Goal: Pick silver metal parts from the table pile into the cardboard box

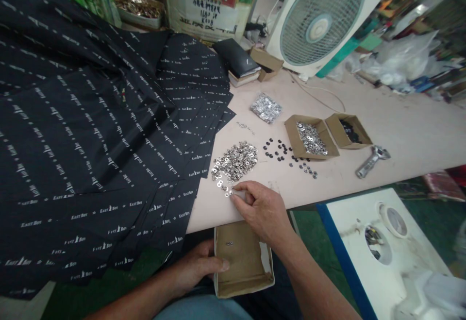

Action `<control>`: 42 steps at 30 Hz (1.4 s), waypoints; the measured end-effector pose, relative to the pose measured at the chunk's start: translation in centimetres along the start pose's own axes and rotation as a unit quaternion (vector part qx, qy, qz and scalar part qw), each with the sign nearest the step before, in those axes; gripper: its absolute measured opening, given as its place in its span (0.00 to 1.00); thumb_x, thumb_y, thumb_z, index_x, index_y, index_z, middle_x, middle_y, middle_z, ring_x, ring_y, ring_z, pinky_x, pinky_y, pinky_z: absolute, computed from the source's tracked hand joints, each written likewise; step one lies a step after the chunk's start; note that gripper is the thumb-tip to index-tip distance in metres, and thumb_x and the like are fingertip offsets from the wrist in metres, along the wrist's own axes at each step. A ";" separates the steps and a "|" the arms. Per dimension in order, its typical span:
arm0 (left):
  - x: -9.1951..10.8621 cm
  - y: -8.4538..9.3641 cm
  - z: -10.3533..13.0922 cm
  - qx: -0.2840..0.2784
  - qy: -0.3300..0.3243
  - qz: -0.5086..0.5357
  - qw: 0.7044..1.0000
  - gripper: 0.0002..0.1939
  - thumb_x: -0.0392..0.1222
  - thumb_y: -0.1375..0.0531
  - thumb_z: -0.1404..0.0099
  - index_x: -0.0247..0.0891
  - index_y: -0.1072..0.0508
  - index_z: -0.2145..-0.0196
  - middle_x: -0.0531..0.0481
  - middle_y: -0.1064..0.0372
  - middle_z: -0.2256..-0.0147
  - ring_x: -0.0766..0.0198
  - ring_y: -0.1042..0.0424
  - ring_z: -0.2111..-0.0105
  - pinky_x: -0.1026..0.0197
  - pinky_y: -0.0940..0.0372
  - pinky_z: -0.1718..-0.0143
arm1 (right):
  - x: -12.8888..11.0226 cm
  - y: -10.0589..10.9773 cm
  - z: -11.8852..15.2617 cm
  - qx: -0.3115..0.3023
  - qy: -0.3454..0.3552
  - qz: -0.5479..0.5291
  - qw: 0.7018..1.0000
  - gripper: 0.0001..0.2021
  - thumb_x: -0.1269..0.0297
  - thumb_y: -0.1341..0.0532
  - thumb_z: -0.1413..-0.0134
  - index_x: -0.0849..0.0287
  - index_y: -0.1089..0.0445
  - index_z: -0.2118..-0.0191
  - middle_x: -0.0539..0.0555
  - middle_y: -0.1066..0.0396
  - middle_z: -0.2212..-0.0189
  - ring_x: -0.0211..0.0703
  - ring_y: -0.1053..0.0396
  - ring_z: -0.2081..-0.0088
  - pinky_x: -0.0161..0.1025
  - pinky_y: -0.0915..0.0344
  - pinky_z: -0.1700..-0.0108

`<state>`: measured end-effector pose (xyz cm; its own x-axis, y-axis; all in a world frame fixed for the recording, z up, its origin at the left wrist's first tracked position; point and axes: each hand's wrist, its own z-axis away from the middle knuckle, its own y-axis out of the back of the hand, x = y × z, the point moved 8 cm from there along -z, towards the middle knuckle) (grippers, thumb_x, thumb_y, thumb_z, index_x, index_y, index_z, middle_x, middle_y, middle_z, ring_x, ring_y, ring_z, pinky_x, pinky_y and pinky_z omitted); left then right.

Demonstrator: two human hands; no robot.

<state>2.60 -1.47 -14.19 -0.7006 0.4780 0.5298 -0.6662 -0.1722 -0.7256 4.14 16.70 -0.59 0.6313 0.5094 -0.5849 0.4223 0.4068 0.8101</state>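
Observation:
My left hand (200, 264) grips the left wall of a shallow cardboard box (242, 261) below the table edge, with the thumb over the rim. A couple of small metal pieces (229, 243) lie on the bottom of the box. Over the box's far end, my right hand (260, 208) reaches onto the tabletop, thumb and forefinger pinched together. Its fingertips are beside a few loose silver snap fasteners (220, 183); whatever is between them is too small to make out. Just beyond lies a heap of silver snap fasteners (238, 160).
Black printed fabric (109, 130) covers the table's left side. Black snap pieces (280, 151) lie scattered near a box of silver fasteners (309, 138) and a box of black pieces (351, 133). An adjustable wrench (371, 162), a bagged lot (266, 108) and a fan (320, 24) stand farther off.

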 end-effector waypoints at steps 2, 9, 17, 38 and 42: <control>0.0 0.0 0.0 0.001 -0.001 0.000 1.000 0.29 0.44 0.31 0.45 0.36 0.21 0.44 0.41 0.18 0.50 0.44 0.21 0.52 0.47 0.31 0.47 | 0.0 0.0 0.0 -0.002 -0.001 0.002 1.000 0.05 0.64 0.32 0.44 0.54 0.21 0.61 0.44 0.36 0.79 0.39 0.37 0.75 0.37 0.43 0.67; -0.2 0.0 -0.1 -0.008 -0.001 0.011 1.000 0.29 0.44 0.31 0.44 0.36 0.22 0.44 0.41 0.18 0.50 0.44 0.21 0.52 0.47 0.30 0.48 | -0.9 -0.4 -0.2 -0.004 0.018 -0.014 1.000 0.03 0.66 0.34 0.43 0.54 0.22 0.67 0.44 0.37 0.79 0.37 0.38 0.75 0.37 0.44 0.67; -0.2 0.2 0.0 -0.006 -0.010 0.006 1.000 0.29 0.43 0.32 0.43 0.36 0.22 0.43 0.41 0.19 0.48 0.43 0.22 0.48 0.46 0.33 0.42 | 1.7 0.2 -0.1 -0.023 -0.175 -0.428 0.886 0.07 0.60 0.33 0.49 0.55 0.29 0.71 0.44 0.38 0.79 0.36 0.44 0.77 0.35 0.47 0.74; -0.3 0.0 -0.1 -0.002 0.002 0.012 1.000 0.29 0.43 0.31 0.45 0.36 0.22 0.44 0.41 0.18 0.49 0.42 0.22 0.49 0.44 0.34 0.42 | -0.3 -0.1 -1.0 -0.050 -0.050 -0.146 0.987 0.06 0.61 0.34 0.45 0.55 0.21 0.63 0.43 0.44 0.81 0.37 0.44 0.77 0.36 0.46 0.71; -0.1 -0.2 0.0 -0.004 0.002 0.009 1.000 0.30 0.43 0.32 0.45 0.36 0.22 0.44 0.41 0.18 0.49 0.42 0.22 0.49 0.44 0.34 0.42 | -1.0 -0.5 -1.0 -0.029 0.002 -0.070 0.997 0.07 0.65 0.36 0.42 0.52 0.19 0.62 0.44 0.39 0.80 0.38 0.40 0.75 0.37 0.44 0.69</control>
<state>2.81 -1.49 -14.16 -0.7120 0.4776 0.5147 -0.6511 -0.1747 -0.7386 2.63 16.68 -0.45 0.5662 0.4465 -0.6928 0.4685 0.5172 0.7163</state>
